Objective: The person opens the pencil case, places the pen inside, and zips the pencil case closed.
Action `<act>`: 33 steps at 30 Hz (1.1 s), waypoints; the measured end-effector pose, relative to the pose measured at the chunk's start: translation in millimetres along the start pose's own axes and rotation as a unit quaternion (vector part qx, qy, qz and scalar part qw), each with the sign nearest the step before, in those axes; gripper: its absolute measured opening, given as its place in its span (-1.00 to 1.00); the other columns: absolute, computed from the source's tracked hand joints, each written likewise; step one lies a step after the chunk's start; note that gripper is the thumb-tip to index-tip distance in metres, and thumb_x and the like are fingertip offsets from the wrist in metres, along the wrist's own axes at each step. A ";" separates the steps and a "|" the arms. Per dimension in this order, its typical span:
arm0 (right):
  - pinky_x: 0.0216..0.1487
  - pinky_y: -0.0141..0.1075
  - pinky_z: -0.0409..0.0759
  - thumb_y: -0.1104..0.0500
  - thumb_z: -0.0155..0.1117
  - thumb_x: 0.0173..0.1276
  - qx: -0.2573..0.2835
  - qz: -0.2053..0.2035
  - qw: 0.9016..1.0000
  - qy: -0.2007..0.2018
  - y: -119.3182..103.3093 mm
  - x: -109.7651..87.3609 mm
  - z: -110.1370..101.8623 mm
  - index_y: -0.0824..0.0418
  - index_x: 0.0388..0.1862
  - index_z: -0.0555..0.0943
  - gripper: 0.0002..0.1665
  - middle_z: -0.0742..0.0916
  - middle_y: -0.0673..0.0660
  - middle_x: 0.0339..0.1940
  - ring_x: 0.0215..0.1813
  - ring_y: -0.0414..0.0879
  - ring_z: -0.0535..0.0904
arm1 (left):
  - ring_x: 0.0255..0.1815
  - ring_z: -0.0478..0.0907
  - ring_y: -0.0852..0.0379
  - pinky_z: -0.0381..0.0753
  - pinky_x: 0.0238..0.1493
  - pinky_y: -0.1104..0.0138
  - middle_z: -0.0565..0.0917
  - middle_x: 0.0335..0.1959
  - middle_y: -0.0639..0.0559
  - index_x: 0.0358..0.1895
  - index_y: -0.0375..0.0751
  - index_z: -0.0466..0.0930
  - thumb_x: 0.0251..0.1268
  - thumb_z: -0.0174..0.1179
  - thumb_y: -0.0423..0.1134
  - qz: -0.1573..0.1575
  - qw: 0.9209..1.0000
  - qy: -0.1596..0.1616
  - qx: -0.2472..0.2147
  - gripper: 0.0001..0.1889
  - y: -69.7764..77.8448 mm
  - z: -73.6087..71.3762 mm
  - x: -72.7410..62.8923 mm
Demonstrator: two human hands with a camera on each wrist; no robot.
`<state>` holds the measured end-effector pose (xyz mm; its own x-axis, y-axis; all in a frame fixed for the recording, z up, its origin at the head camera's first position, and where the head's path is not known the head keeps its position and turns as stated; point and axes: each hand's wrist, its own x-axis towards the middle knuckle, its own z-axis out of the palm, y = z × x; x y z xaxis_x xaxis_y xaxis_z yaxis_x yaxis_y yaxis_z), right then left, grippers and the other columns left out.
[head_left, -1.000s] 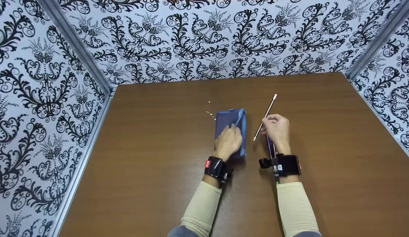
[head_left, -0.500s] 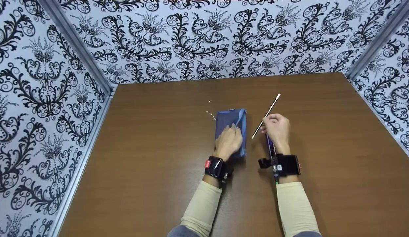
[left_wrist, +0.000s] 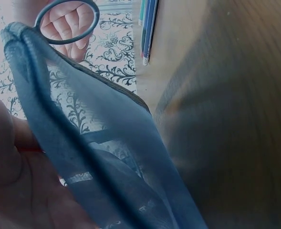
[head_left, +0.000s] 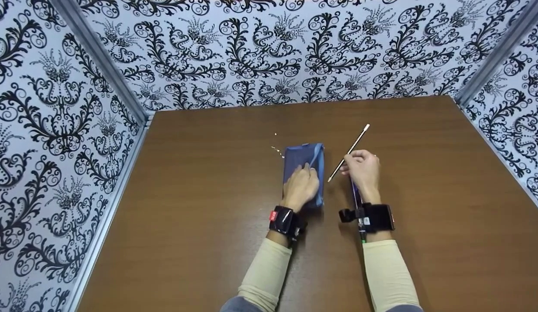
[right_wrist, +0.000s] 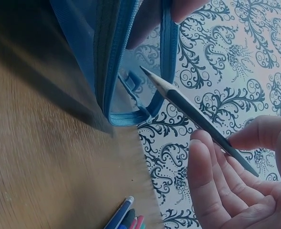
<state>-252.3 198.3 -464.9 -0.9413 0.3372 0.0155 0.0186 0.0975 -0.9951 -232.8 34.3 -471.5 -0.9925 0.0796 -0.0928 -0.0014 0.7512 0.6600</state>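
A blue mesh zip pouch [head_left: 298, 157] stands on the table, and my left hand [head_left: 302, 185] grips it at its near part. In the right wrist view its zipped mouth [right_wrist: 130, 119] gapes, with fingertips at its edge. My right hand [head_left: 364, 171] pinches a dark pencil [right_wrist: 192, 112] between thumb and fingers, just right of the pouch. In the right wrist view the sharpened tip points toward the open mouth; I cannot tell whether it is inside. Several pencils [left_wrist: 149, 36] lie on the table beneath my right hand and wrist, partly hidden.
A brown wooden table [head_left: 199, 182] carries all of this. White specks [head_left: 277, 151] show on it left of the pouch. Patterned panels [head_left: 260, 52] rise behind and at both sides, joined by metal posts [head_left: 108, 60].
The pencil in my right hand has swung to a flatter slant, and its near tip has shifted slightly left toward the pouch. My left hand and the pouch have stayed in place.
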 end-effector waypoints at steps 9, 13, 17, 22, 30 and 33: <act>-0.55 -0.37 0.65 0.40 0.08 0.29 0.030 0.015 0.999 -0.017 -3.2 -0.6 1.7 0.41 -0.25 0.48 -0.92 0.69 0.03 -0.65 -0.68 -0.20 0.64 | 0.45 0.34 -0.08 0.36 0.38 0.02 0.39 0.43 -0.21 0.44 -0.26 0.35 0.57 -0.36 -0.05 0.013 1.000 0.013 -0.004 -0.43 0.4 -0.8 0.4; -0.54 -0.35 0.66 0.44 0.06 0.28 0.032 0.022 0.999 -0.029 -16.7 -9.1 2.9 0.42 -0.28 0.47 -0.94 0.70 0.06 -0.64 -0.67 -0.16 0.65 | 0.45 0.35 -0.08 0.36 0.39 0.03 0.39 0.44 -0.21 0.44 -0.25 0.34 0.57 -0.36 -0.05 0.014 1.000 0.014 -0.002 -0.43 0.3 -0.8 0.4; -0.51 -0.33 0.68 0.44 0.07 0.29 0.031 0.028 0.998 -0.037 -13.2 -7.6 3.8 0.43 -0.25 0.47 -0.93 0.71 0.07 -0.61 -0.64 -0.16 0.67 | 0.46 0.33 -0.08 0.34 0.40 0.03 0.37 0.45 -0.21 0.45 -0.25 0.33 0.57 -0.36 -0.04 0.014 1.000 0.011 -0.003 -0.43 0.0 -0.4 0.2; -0.49 -0.34 0.68 0.41 0.09 0.31 0.014 0.017 0.999 -0.031 1.4 -1.3 6.5 0.43 -0.23 0.47 -0.92 0.70 0.01 -0.62 -0.61 -0.13 0.69 | 0.46 0.33 -0.09 0.34 0.39 0.01 0.36 0.45 -0.21 0.45 -0.24 0.32 0.57 -0.38 -0.04 0.012 1.000 0.009 -0.007 -0.42 -0.6 0.0 0.1; -0.49 -0.34 0.68 0.40 0.08 0.32 0.024 0.026 0.999 -0.035 2.7 1.2 6.5 0.43 -0.21 0.46 -0.90 0.69 0.01 -0.62 -0.62 -0.14 0.69 | 0.47 0.30 -0.08 0.31 0.41 0.02 0.35 0.46 -0.20 0.46 -0.23 0.31 0.57 -0.37 -0.03 0.006 1.000 0.007 -0.009 -0.42 -0.7 -0.4 0.7; -0.50 -0.35 0.67 0.41 0.07 0.32 0.029 0.025 0.999 -0.036 2.6 1.7 6.0 0.43 -0.20 0.45 -0.90 0.69 0.02 -0.62 -0.64 -0.17 0.67 | 0.47 0.31 -0.09 0.31 0.41 0.01 0.34 0.47 -0.19 0.46 -0.22 0.31 0.57 -0.37 -0.03 0.002 1.000 0.006 -0.007 -0.42 -0.5 -0.6 0.9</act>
<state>-255.9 193.5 -468.1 -0.9614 0.2723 -0.0397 0.0491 0.0279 -0.9984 -233.7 33.6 -471.5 -0.9939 0.0743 -0.0810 0.0007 0.7411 0.6714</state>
